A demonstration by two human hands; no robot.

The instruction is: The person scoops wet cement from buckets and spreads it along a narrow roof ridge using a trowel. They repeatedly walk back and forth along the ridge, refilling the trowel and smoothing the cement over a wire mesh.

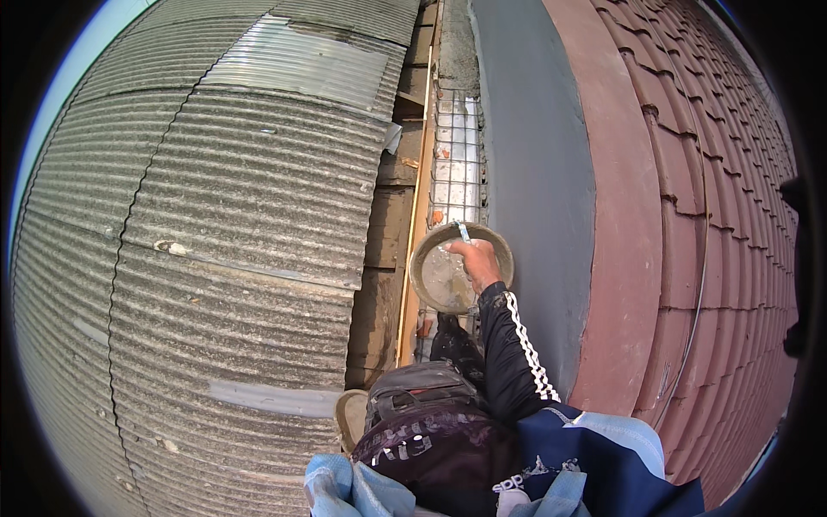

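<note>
Navy clothing (603, 461) bunches nearest, while the right hand (479, 261) curls around a blue-and-white handle (463, 232) at a round basin (437, 280).

Grey corrugated roofing (241, 181) left, reddish roof tiles (732, 250) right.

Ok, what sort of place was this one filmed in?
Outdoors, most likely a rooftop where building work is under way: grey corrugated sheets to the left, reddish roof tiles to the right, and metal mesh in the narrow strip between.
</note>
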